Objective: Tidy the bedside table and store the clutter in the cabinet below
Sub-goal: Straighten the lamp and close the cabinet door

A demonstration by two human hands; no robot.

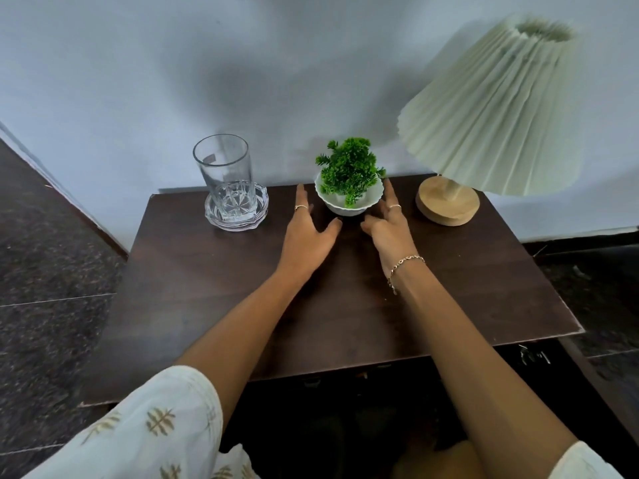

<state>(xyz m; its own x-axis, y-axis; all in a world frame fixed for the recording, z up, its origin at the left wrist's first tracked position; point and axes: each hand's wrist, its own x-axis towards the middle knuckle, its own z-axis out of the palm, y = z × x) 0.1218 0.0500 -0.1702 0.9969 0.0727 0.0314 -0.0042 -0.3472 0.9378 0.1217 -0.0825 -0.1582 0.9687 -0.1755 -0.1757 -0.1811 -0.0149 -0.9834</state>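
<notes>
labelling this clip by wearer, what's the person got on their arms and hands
Both forearms are bare. The left hand has a thin gold-coloured ring on one finger; the right hand has a similar thin ring and a fine gold-coloured chain bracelet at the wrist. A loose white fabric sleeve with beige leaf-like motifs covers the left upper arm; a plain white sleeve edge shows on the right.

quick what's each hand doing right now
Left hand: open, fingers straight, beside the small green plant in its white scalloped bowl, no grip.
Right hand: open, on the bowl's other side, holding nothing.
</notes>
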